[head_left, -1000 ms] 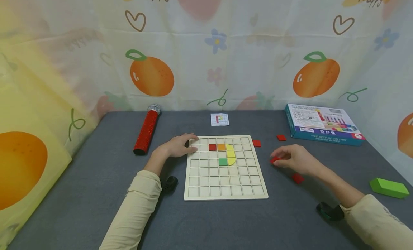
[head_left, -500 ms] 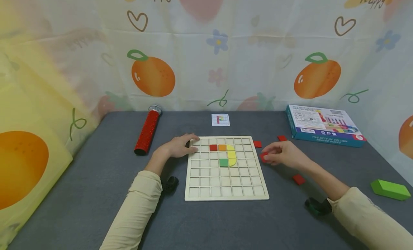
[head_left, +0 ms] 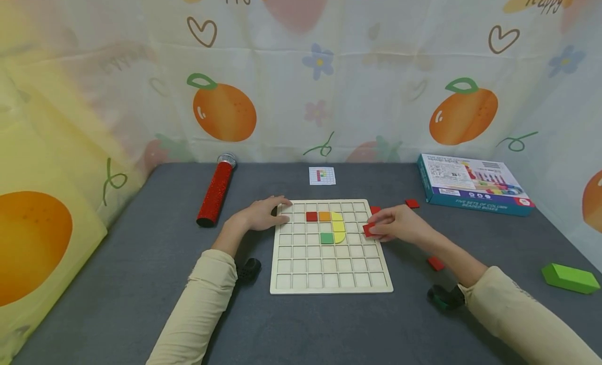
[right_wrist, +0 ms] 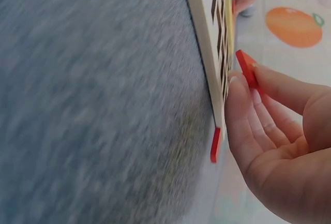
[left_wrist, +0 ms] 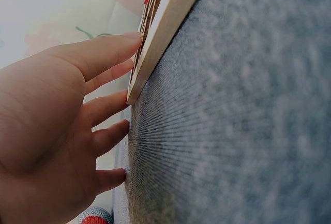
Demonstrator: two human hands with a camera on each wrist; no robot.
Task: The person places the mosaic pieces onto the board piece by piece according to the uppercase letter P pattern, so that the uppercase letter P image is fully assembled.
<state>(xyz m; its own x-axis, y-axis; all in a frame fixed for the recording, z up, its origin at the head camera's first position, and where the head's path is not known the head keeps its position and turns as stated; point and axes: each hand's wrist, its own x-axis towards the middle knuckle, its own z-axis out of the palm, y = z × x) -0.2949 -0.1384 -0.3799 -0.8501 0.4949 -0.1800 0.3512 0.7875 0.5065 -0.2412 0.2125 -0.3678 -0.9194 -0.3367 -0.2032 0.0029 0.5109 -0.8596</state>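
A pale wooden grid board [head_left: 329, 282] lies on the dark grey table. Set in its cells are a red square [head_left: 312, 216], an orange square [head_left: 324, 216], yellow pieces [head_left: 338, 226] and a green square [head_left: 326, 238]. My left hand [head_left: 258, 214] rests at the board's upper left corner, thumb and fingers touching its edge in the left wrist view [left_wrist: 57, 110]. Over the board's right side, my right hand [head_left: 402, 225] pinches a red tile [head_left: 368, 230] between thumb and fingers. The right wrist view shows this tile [right_wrist: 247, 68] tilted and held above the board's surface.
Loose red tiles lie right of the board: one at its edge [head_left: 374, 209], one farther back [head_left: 412, 203], one under the right forearm [head_left: 436, 263]. Around them are a printed card [head_left: 322, 175], a red microphone [head_left: 215, 195], a box [head_left: 475, 182] and a green block [head_left: 570, 278].
My right hand has carried the red tile leftward from the table to over the board's right edge. The left hand stays at the corner.
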